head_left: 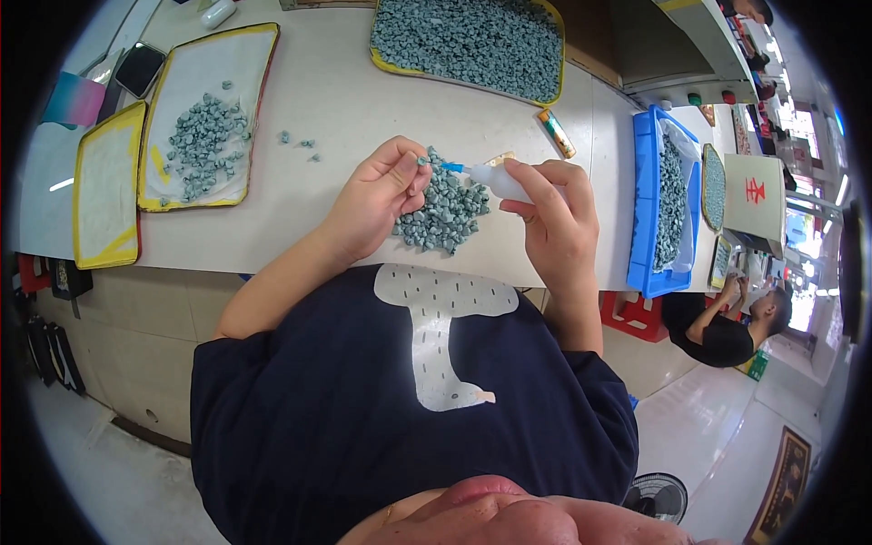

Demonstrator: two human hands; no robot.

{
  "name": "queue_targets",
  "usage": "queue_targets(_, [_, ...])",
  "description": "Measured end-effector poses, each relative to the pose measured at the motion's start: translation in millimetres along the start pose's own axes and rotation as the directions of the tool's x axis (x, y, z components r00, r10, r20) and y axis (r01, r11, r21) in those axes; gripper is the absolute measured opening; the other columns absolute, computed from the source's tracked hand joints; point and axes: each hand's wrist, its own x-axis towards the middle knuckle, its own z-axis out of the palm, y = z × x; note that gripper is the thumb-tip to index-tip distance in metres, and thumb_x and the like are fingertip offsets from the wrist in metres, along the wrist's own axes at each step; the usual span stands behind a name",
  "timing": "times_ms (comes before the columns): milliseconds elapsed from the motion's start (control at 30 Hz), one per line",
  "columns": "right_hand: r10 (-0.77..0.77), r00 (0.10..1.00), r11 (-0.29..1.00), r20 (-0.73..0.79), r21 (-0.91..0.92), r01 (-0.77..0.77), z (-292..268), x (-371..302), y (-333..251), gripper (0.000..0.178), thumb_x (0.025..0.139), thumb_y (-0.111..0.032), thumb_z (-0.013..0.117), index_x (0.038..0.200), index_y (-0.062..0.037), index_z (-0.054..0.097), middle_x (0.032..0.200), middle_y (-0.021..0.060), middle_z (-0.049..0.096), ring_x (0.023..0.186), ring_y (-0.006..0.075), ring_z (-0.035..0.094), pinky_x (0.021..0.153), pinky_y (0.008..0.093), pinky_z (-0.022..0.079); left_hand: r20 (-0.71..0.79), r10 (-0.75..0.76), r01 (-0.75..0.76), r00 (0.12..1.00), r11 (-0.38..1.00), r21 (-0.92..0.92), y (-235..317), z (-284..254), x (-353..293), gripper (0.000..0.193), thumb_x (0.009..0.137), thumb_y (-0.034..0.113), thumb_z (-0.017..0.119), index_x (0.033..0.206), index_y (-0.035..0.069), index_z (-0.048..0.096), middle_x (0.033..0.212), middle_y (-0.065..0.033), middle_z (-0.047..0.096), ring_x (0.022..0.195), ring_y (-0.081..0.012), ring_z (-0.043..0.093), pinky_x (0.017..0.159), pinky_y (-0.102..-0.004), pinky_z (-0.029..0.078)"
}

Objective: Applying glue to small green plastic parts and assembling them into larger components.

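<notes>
Left hand is pinching one small piece, grey-green and partly hidden by the fingertips; the grip is nearly closed on it. Right hand is holding a whitish bottle; that grip is parted only by the bottle's width. Its blue tip is pointing left toward the piece; from where I am standing, contact cannot be told. Below and between the hands, a pile of similar chunky, irregular pieces is lying on the surface.

Surface: showing pale and smooth. Loose bits are lying left of the pile. A yellow-rimmed tray, densely filled, is standing at the far side, an orange tube lying near it. A paper-lined tray is holding a looser heap at left; a blue bin is holding more at right.

Room: beyond the bin, a person in black is raising both forearms; a dark fan is standing lower right.
</notes>
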Motion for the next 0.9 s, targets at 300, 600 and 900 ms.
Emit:
queue_targets(300, [-0.009, 1.0, 1.0, 0.02, -0.019, 0.01, 2.4, -1.3, 0.2, 0.049, 0.059, 0.008, 0.075, 0.105, -0.0081, 0.067, 0.086, 0.0062, 0.055, 0.078, 0.0198, 0.058, 0.062, 0.0292, 0.05, 0.012, 0.002, -0.002, 1.0, 1.0, -0.004, -2.1, 1.2, -0.5, 0.014, 0.101, 0.022, 0.045, 0.101, 0.01, 0.053, 0.086, 0.002, 0.048, 0.075, -0.0054, 0.041, 0.064, -0.0205, 0.036])
queue_targets(600, [0.066, 0.996, 0.996, -0.067, 0.067, -0.062, -1.7, -2.5, 7.3, 0.044, 0.066, 0.001, 0.077, 0.108, -0.0059, 0.066, 0.092, 0.0079, 0.059, 0.082, 0.0186, 0.059, 0.069, 0.0286, 0.05, -0.003, -0.004, 0.004, 1.0, 1.0, 0.002, -1.0, 3.7, 1.1, 0.014, 0.101, 0.021, 0.044, 0.1, 0.009, 0.052, 0.086, 0.0011, 0.048, 0.074, -0.0063, 0.041, 0.064, -0.0211, 0.035])
queue_targets(900, [0.527, 0.843, 0.643, 0.109, 0.598, -0.479, 30.0, -5.9, 66.8, 0.041, 0.078, 0.001, 0.071, 0.117, -0.0005, 0.057, 0.108, 0.0091, 0.062, 0.097, 0.017, 0.061, 0.085, 0.0276, 0.05, 0.085, -0.053, 0.057, 0.995, 0.997, -0.055, -11.7, 25.6, 2.8, 0.018, 0.099, 0.024, 0.045, 0.093, 0.008, 0.05, 0.077, -0.0005, 0.043, 0.071, -0.0106, 0.039, 0.061, -0.0251, 0.033])
